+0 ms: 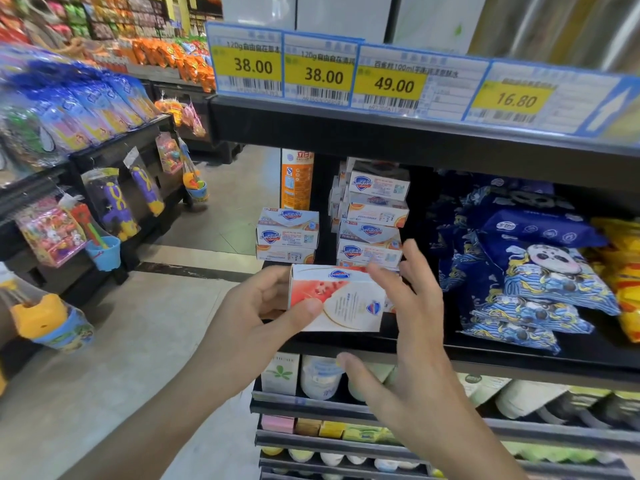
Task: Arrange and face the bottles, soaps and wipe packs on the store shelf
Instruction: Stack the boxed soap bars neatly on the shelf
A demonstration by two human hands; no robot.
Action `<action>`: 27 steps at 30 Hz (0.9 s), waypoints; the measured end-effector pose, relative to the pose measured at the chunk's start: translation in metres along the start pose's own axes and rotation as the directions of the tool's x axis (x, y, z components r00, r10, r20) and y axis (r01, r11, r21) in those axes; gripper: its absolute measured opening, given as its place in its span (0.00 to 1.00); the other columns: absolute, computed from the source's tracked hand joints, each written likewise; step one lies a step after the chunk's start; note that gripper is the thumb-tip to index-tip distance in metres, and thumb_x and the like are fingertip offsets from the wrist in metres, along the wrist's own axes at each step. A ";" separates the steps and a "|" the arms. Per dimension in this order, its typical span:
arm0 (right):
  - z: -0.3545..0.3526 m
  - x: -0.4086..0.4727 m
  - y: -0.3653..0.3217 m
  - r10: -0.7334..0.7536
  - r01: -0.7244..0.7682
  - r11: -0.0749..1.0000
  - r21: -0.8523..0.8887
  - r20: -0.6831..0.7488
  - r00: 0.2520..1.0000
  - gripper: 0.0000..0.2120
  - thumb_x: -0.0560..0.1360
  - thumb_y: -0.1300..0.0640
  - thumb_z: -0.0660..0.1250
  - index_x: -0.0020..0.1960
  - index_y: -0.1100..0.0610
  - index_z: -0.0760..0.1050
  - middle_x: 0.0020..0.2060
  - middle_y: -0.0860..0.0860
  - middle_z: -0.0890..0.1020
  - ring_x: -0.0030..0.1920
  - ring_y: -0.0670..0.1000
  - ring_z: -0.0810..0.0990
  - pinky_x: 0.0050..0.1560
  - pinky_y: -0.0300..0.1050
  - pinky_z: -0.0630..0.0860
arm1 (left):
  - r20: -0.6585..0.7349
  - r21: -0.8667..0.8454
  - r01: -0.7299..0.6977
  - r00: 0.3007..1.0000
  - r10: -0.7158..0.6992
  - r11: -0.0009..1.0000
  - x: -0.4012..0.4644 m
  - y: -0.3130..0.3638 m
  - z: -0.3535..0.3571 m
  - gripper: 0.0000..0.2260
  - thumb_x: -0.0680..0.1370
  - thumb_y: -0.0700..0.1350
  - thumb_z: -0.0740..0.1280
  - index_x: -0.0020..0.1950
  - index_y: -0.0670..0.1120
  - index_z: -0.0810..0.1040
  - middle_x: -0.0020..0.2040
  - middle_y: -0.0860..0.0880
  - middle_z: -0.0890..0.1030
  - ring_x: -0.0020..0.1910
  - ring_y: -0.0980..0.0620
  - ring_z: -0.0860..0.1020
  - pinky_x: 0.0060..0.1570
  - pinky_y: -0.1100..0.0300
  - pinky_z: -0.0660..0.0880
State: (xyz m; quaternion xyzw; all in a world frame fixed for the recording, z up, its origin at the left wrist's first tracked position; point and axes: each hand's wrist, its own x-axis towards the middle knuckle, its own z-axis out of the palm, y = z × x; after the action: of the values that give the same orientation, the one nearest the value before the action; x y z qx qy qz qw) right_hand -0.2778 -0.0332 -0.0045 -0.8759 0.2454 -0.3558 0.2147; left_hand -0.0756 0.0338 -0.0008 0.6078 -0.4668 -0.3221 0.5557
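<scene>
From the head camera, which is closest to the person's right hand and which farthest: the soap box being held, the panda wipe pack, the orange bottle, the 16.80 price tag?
1. Soap box, just left of the right hand, in the left hand.
2. Panda wipe pack, to its right on the same shelf.
3. Orange bottle, up and left, behind the soap stacks.
4. 16.80 price tag, on the shelf edge above.

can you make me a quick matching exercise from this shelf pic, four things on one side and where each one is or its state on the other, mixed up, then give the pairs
Things
1. red and white soap box
2. orange bottle
3. blue panda wipe packs
4. right hand

Places or states
A. stacked on the shelf to the right of the soap boxes
B. held in the left hand in front of the shelf
C. open, fingers spread beside the held box
D. upright at the shelf's left end, behind a short pile of soap boxes

Pairs: 1-B, 2-D, 3-A, 4-C
</scene>
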 end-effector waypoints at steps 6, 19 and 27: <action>0.002 0.002 0.005 0.027 -0.026 0.992 0.126 -0.001 1.000 0.28 0.74 0.65 0.75 0.63 0.39 0.70 0.82 0.40 0.49 0.81 0.44 0.55 0.73 0.46 0.62 | -0.028 -0.069 0.053 0.998 -0.055 0.996 0.003 0.004 0.001 0.19 0.72 0.54 0.72 0.62 0.53 0.83 0.55 0.56 0.87 0.56 0.55 0.85 0.61 0.51 0.79; 0.002 0.011 0.012 0.205 -0.197 0.809 0.554 0.049 0.978 0.23 0.73 0.68 0.73 0.58 0.44 0.81 0.68 0.42 0.74 0.62 0.55 0.82 0.61 0.45 0.80 | -0.026 -0.036 0.215 0.976 -0.216 0.976 0.007 0.007 0.000 0.15 0.81 0.58 0.63 0.56 0.51 0.84 0.45 0.51 0.88 0.43 0.53 0.86 0.47 0.57 0.77; -0.006 0.011 0.011 0.383 -0.333 0.600 0.727 0.104 0.918 0.18 0.71 0.60 0.74 0.60 0.47 0.82 0.58 0.54 0.84 0.56 0.65 0.80 0.56 0.55 0.83 | 0.050 -0.102 0.297 0.955 -0.294 0.949 0.019 -0.007 -0.015 0.18 0.83 0.64 0.56 0.63 0.59 0.79 0.46 0.55 0.88 0.43 0.56 0.87 0.51 0.47 0.79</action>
State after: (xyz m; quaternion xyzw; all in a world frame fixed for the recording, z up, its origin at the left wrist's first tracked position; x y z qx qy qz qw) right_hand -0.2779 -0.0492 -0.0008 -0.6370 0.2593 -0.4003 0.6056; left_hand -0.0537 0.0214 -0.0024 0.6342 -0.3617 -0.4368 0.5255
